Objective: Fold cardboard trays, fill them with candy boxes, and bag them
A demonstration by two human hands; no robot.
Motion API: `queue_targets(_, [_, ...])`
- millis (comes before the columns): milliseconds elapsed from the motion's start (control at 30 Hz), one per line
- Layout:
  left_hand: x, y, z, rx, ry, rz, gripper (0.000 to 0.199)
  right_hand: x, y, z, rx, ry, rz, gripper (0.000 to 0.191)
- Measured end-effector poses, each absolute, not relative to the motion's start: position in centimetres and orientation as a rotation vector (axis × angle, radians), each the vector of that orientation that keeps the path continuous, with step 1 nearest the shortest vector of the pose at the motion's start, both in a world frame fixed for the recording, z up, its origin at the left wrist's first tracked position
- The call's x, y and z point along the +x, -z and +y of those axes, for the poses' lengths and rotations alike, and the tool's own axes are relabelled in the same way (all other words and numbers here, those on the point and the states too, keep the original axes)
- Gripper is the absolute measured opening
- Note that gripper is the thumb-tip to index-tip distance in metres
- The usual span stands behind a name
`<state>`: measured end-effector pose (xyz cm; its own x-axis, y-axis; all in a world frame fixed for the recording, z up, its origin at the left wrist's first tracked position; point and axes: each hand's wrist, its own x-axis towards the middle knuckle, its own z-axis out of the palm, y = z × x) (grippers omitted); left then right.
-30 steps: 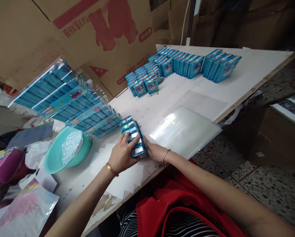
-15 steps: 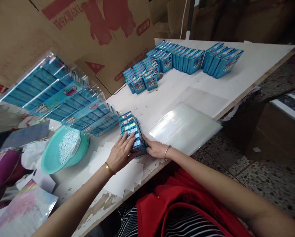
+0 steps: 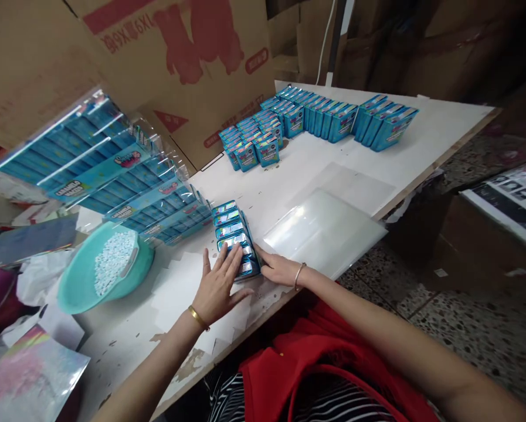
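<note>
A short row of small blue candy boxes point(image 3: 228, 218) with shiny tops stands on the white table in front of me. My left hand point(image 3: 217, 288) is open, its fingertips resting on the tops at the near end of the row and its thumb spread away. Against the right side of the same row lies my right hand point(image 3: 281, 271), with a finger stretched along the boxes; its other fingers are partly hidden. White paper sheets point(image 3: 175, 291) lie under and left of my left hand. Clear plastic sheets point(image 3: 324, 234) are to the right of my right hand.
Stacked clear packs of blue boxes point(image 3: 99, 152) stand at the left. Below them is a turquoise basin point(image 3: 142, 266) of small white pieces. More blue boxes point(image 3: 318, 114) line the back of the table. A large cardboard carton point(image 3: 219, 99) rises behind.
My left hand has drawn back slightly toward me, and its thumb has come away from the boxes' side and spread out. My right hand stays against the row.
</note>
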<state>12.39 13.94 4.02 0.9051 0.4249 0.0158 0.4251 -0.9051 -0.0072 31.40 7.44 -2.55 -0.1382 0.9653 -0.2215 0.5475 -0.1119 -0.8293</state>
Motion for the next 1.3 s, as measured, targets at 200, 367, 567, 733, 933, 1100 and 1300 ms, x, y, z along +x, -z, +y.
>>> queue_targets(200, [14.6, -4.2, 15.6, -3.018, -0.021, -0.748, 0.107, 30.7, 1.5, 7.4, -1.584, -0.799, -1.358, 0.053])
queue_targets(367, [14.8, -3.4, 15.5, -3.000, 0.069, -0.896, 0.112, 33.6, 2.3, 6.6, -1.822, -0.366, -1.513, 0.055])
queue_targets(567, [15.0, -5.1, 12.6, -3.137, 0.618, -0.914, 0.071, 38.5, 6.6, 4.5, -2.184, -0.318, -1.648, 0.050])
queue_targets(733, [16.6, -4.4, 6.5, -3.622, 0.744, -0.716, 0.040, 39.0, 7.4, 4.9, -2.190, -0.288, -1.604, 0.037])
queue_targets(933, [19.6, -0.7, 5.2, -3.882, 0.529, -1.031, 0.024, 39.2, 7.6, 5.6, -2.154, -0.281, -1.529, 0.034])
queue_targets(1100, [21.1, 0.9, 5.7, -3.882, 0.505, -1.238, 0.026, 39.0, 7.6, 5.9, -2.127, -0.282, -1.462, 0.032])
queue_targets(1300, [21.2, 1.6, 5.7, -3.856, 0.577, -1.271, 0.026, 39.8, 5.9, 7.1, -2.193, -0.223, -1.476, 0.036])
